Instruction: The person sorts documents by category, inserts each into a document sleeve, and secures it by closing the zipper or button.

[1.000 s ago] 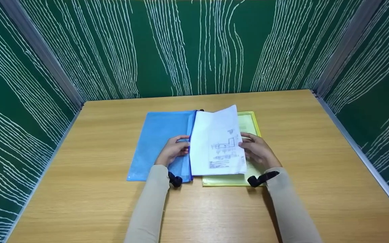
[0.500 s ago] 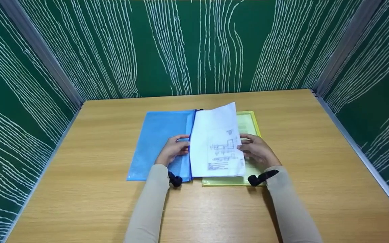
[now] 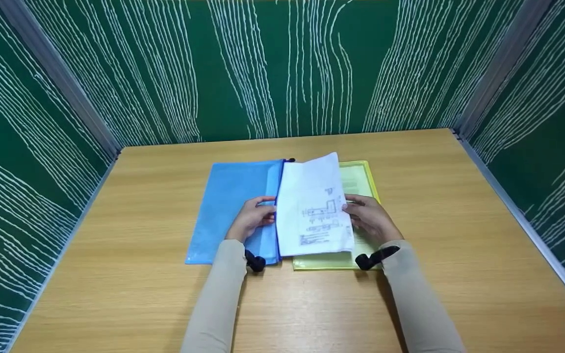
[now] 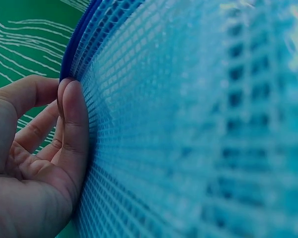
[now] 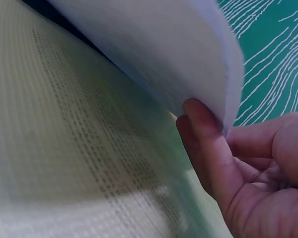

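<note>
A blue mesh zip pouch (image 3: pixel 231 201) lies on the table, its dark zip edge facing right. My left hand (image 3: pixel 253 218) pinches that edge between thumb and fingers; the left wrist view shows the grip on the zip strip (image 4: pixel 74 49) close up. White printed paper (image 3: pixel 307 181) rises from the pouch's opening and bends over to the right; its left part is hidden at the pouch. My right hand (image 3: pixel 373 220) pinches the paper's right edge. Beneath the paper, partly covered, is a yellow-edged mesh pouch (image 3: pixel 358 184) with printed sheets showing through it.
The wooden table (image 3: pixel 125 215) reaches out on both sides of the pouches. Green walls (image 3: pixel 312 63) with white wavy lines enclose its back and sides. A black wrist strap (image 3: pixel 378 257) sits on each sleeve.
My right hand has moved slightly left, bringing the paper's right edge with it toward the blue pouch. The paper's top corner rose a little, then dipped. My left hand stays put.
</note>
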`<action>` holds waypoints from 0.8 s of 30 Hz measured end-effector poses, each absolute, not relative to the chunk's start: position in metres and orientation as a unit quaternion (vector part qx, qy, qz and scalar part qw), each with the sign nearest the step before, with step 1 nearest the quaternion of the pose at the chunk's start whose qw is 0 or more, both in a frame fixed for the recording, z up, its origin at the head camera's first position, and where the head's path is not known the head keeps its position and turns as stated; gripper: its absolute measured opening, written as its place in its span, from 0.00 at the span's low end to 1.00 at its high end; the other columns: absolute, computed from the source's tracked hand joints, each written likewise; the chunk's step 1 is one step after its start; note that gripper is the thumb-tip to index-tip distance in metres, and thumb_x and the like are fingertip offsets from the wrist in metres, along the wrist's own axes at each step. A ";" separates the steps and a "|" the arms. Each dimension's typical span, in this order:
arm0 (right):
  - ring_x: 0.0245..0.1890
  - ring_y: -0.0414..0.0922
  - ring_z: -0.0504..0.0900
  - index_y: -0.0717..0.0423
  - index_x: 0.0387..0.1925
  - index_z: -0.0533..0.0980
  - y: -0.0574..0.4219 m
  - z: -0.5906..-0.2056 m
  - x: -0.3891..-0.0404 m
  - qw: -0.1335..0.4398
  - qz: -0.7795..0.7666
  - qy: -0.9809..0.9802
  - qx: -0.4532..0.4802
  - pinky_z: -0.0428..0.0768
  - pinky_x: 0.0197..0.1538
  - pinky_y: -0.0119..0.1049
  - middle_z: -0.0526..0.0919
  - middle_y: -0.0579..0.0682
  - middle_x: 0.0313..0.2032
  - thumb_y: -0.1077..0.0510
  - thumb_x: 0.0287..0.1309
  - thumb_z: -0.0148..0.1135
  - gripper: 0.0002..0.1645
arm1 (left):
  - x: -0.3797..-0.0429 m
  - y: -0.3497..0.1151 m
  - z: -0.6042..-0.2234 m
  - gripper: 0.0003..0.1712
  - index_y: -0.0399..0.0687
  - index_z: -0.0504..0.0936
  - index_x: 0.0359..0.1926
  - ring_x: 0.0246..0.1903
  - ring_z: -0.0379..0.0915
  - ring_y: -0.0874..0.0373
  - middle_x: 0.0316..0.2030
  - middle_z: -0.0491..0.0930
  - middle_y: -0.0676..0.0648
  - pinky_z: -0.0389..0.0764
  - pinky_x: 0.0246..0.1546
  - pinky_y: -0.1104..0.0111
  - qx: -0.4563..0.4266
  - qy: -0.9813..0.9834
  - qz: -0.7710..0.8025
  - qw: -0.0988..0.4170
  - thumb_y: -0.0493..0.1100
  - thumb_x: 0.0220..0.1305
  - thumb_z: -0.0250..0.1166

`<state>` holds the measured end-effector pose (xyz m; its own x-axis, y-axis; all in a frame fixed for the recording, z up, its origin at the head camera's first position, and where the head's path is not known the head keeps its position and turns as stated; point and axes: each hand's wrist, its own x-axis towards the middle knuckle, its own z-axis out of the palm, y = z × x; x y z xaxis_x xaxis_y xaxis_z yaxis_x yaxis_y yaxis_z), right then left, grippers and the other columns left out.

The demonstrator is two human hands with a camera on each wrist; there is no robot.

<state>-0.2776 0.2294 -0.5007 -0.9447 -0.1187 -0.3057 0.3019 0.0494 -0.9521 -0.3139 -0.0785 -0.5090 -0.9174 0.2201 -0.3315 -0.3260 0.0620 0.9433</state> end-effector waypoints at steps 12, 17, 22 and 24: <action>0.37 0.38 0.83 0.64 0.69 0.62 0.222 -0.503 -0.281 0.145 -0.692 0.705 0.044 0.81 0.38 0.28 0.81 0.51 0.44 0.66 0.66 0.53 0.30 | -0.315 -0.077 -0.512 0.24 0.46 0.75 0.61 0.24 0.76 0.61 0.28 0.80 0.47 0.82 0.29 0.71 -0.041 0.698 0.687 0.198 0.35 0.62 0.61; 0.33 0.38 0.81 0.64 0.68 0.63 0.217 -0.503 -0.281 0.143 -0.692 0.706 0.051 0.77 0.30 0.26 0.81 0.51 0.43 0.66 0.65 0.54 0.30 | -0.315 -0.076 -0.512 0.24 0.46 0.75 0.61 0.24 0.77 0.60 0.28 0.80 0.47 0.82 0.29 0.71 -0.039 0.694 0.692 0.195 0.35 0.63 0.61; 0.29 0.38 0.79 0.63 0.67 0.65 0.212 -0.504 -0.282 0.146 -0.691 0.706 0.050 0.69 0.22 0.26 0.82 0.52 0.41 0.66 0.65 0.54 0.28 | -0.315 -0.074 -0.513 0.24 0.48 0.75 0.61 0.25 0.76 0.60 0.28 0.80 0.47 0.81 0.29 0.71 -0.042 0.689 0.695 0.200 0.35 0.63 0.61; 0.29 0.38 0.79 0.63 0.66 0.66 0.210 -0.504 -0.283 0.147 -0.691 0.706 0.051 0.69 0.23 0.26 0.82 0.52 0.41 0.66 0.65 0.54 0.28 | -0.315 -0.074 -0.513 0.24 0.48 0.75 0.61 0.25 0.76 0.60 0.28 0.80 0.47 0.81 0.29 0.71 -0.042 0.689 0.695 0.201 0.35 0.63 0.61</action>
<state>-0.2827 0.2102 -0.5042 -0.9516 -0.1301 -0.2786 0.2756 0.0409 -0.9604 -0.3150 -0.0741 -0.5129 -0.9159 0.2207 -0.3354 -0.3374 0.0297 0.9409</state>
